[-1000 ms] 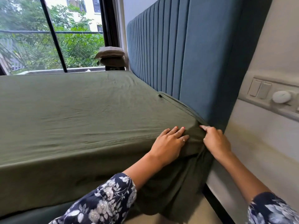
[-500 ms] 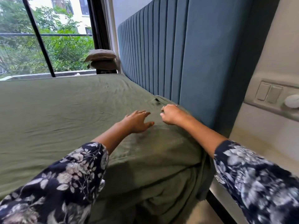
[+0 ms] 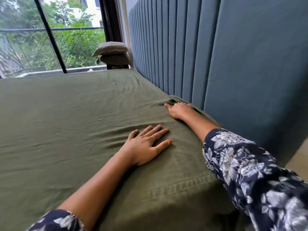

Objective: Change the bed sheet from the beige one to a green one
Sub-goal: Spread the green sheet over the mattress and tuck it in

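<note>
the green sheet [image 3: 70,124] covers the bed up to the blue headboard [image 3: 216,52]. the left hand [image 3: 146,145] lies flat on it, fingers spread, holding nothing. the right hand [image 3: 179,110] presses the sheet's edge by the headboard; its grip cannot be told.

The wide olive-green cotton bed sheet [image 3: 66,124] lies open to the left and ahead, wrinkled but bare. On the right, the tall blue ribbed upholstered headboard [image 3: 191,55] walls that edge off. Beyond the bed's far end, folded beige fabric bedding [image 3: 113,52] sits stacked by the dark-framed glass window [image 3: 50,39].
</note>
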